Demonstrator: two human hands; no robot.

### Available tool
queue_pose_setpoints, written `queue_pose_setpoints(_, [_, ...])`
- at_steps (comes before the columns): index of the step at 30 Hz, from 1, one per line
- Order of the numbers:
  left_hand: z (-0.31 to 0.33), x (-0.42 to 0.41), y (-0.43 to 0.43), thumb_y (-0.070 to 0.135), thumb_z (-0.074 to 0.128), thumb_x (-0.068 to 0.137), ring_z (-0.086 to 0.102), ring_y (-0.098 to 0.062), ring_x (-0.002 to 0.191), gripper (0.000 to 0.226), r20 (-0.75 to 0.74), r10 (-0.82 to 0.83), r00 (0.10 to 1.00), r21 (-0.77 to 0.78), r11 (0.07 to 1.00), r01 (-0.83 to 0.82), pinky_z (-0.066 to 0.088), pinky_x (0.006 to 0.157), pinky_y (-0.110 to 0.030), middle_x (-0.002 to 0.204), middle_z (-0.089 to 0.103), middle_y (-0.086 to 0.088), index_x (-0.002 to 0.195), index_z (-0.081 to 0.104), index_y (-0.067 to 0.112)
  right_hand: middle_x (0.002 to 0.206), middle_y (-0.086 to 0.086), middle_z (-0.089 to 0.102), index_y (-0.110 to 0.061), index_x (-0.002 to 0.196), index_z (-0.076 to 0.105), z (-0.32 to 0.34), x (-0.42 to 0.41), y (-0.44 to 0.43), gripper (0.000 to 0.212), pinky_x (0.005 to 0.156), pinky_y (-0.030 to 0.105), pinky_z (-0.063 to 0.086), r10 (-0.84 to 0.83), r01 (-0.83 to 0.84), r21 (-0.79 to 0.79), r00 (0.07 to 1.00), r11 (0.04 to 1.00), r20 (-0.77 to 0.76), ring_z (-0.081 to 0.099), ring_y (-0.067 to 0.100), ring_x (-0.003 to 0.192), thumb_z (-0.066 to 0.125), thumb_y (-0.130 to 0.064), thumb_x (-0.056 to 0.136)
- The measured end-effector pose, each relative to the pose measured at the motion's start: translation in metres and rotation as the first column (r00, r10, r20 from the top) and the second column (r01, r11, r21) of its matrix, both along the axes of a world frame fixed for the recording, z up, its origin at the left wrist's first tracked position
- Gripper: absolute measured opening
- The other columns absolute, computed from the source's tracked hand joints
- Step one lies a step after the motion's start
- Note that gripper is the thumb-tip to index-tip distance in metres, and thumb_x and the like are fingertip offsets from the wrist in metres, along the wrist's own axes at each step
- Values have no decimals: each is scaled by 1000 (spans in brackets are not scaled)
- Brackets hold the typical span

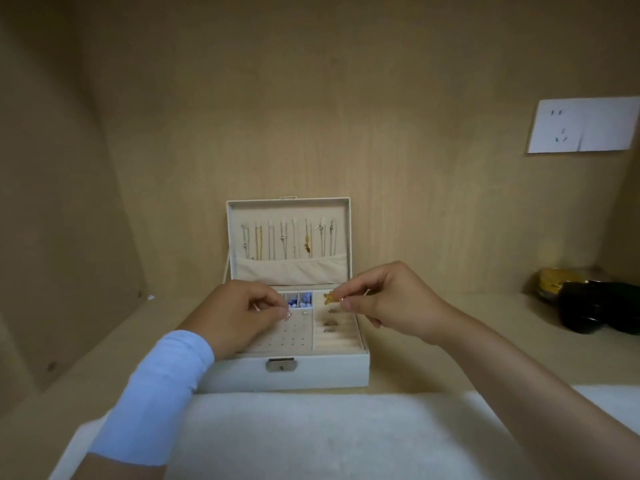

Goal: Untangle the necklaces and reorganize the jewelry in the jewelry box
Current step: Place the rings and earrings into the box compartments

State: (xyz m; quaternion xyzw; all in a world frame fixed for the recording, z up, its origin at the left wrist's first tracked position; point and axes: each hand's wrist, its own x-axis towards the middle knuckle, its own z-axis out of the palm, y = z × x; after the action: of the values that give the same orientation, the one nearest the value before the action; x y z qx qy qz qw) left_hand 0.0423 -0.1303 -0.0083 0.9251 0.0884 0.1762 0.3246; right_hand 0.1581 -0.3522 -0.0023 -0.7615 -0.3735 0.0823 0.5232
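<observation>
A white jewelry box [311,374] stands open on the wooden shelf. Several necklaces [287,239] hang in a row inside its raised lid. My left hand [239,317] hovers over the perforated earring panel [289,337] and pinches a small sparkling stud earring [287,315]. Another stud [304,312] sits in the panel beside it. My right hand [388,303] pinches a small gold piece [329,298] above the ring rolls [334,329], where a few rings are lodged. Blue stones [299,301] fill the small back compartments.
A white fluffy cloth [329,434] covers the shelf in front of the box. A dark bowl-like object with a yellow item [585,303] sits at the right. A white wall socket [581,124] is on the back panel. Wooden walls enclose left and back.
</observation>
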Motion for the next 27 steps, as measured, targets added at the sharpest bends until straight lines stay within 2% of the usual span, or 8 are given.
queue_pose_setpoints(3, [-4,-6,3,29,74,81,61,5,78,10,-45,7,999,58,998,-5,44,74,-11,79,70,20,77,73,39,78,1,69,-16,96,79,3,0,23,18,54,10,42,26,-25,-24,999,999,35,54,-3,52,76,-4,83])
queue_pose_setpoints(5, [-7,-6,4,31,73,81,59,5,76,9,-80,10,997,118,993,-1,42,72,-9,81,68,23,83,74,39,81,-2,72,-18,94,79,1,3,35,16,58,10,44,28,-24,-59,997,998,74,56,-5,55,75,-6,85])
queue_pose_setpoints(11, [-12,2,-2,34,67,84,56,-1,84,15,-174,-32,984,251,965,76,49,88,-25,83,57,24,95,74,40,86,-10,76,-22,94,80,-8,14,55,15,70,11,47,-1,23,-149,990,989,143,65,-6,73,72,-11,89])
queue_pose_setpoints(13, [-14,4,-1,34,67,84,56,-1,87,16,-174,-52,983,247,964,95,49,91,-26,84,57,24,98,74,39,85,-10,76,-22,93,80,-10,14,60,14,67,11,46,-22,44,-145,989,988,149,63,-8,69,71,-12,89])
queue_pose_setpoints(16, [-13,3,4,33,70,82,59,4,86,20,-118,-59,991,158,984,77,48,89,-22,87,62,23,100,73,40,77,-8,71,-16,94,79,-10,10,68,12,52,8,40,-17,25,-92,996,995,91,55,-6,50,71,-8,89])
queue_pose_setpoints(19, [-9,1,13,27,68,86,58,5,70,15,63,2,998,-57,998,2,49,76,-19,90,68,18,95,73,38,73,-4,66,-15,95,76,-4,2,75,14,41,17,38,42,-42,-7,999,999,0,47,3,41,72,-4,87])
queue_pose_setpoints(23, [-2,-1,23,21,69,87,67,-4,84,18,260,38,965,-315,948,48,51,79,-19,94,74,14,102,75,29,74,7,70,-10,95,72,10,-8,89,16,37,19,33,145,-129,109,977,986,-156,43,12,38,73,1,84])
queue_pose_setpoints(27, [0,-4,21,15,70,87,63,0,63,14,299,97,949,-513,855,74,47,59,-11,79,74,9,98,76,22,64,3,68,-6,92,76,19,-16,101,12,38,20,34,151,-126,162,977,979,-150,43,13,41,78,-6,80])
